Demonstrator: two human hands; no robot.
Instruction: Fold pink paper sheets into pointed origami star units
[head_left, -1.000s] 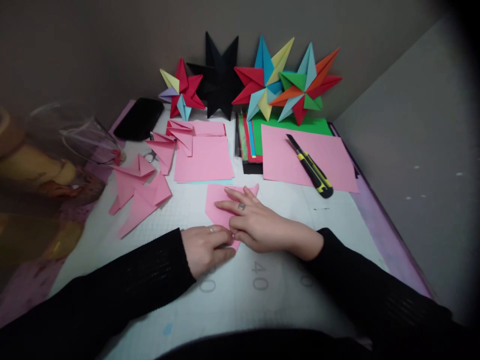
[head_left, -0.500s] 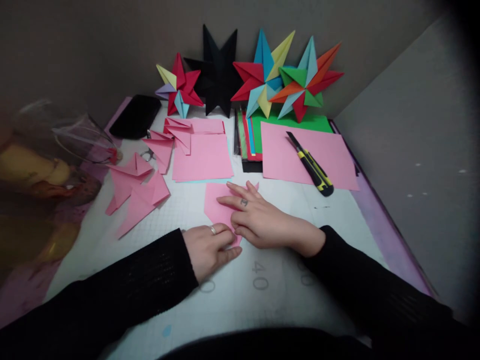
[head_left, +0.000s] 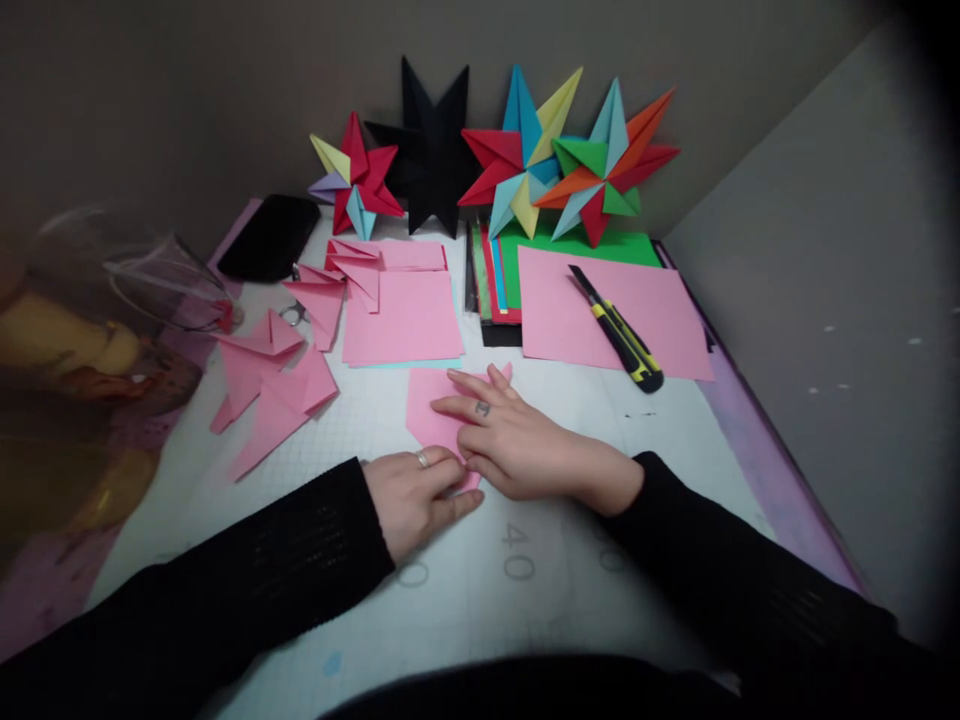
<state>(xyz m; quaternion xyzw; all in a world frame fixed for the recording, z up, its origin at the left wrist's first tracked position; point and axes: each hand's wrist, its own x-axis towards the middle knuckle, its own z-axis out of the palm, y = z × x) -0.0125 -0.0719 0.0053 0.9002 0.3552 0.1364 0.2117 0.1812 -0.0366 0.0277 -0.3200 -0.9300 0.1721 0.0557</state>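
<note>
A folded piece of pink paper [head_left: 430, 405] lies on the white mat in front of me, its middle hidden beneath my fingers. My left hand [head_left: 416, 500], with a ring on one finger, is closed on the paper's near corner, fingers curled and thumb stretched out below them. Over the paper's right side rests my right hand [head_left: 521, 440]. Its thumb and bent forefinger press at the fold close to my left fingertips, while the other fingers spread across the sheet. What lies under the fingertips is hidden.
Folded pink paper pieces [head_left: 289, 390] lie at left beside pink squares [head_left: 405, 325]. A cutter knife [head_left: 619, 330] rests on a pink sheet [head_left: 544, 310] at right. Paper stars [head_left: 521, 150] lean on the wall. A black phone [head_left: 270, 238] and clear plastic [head_left: 157, 275] are at far left.
Both hands keep nearly the same place and grip on the pink paper. The whole view has shifted very slightly.
</note>
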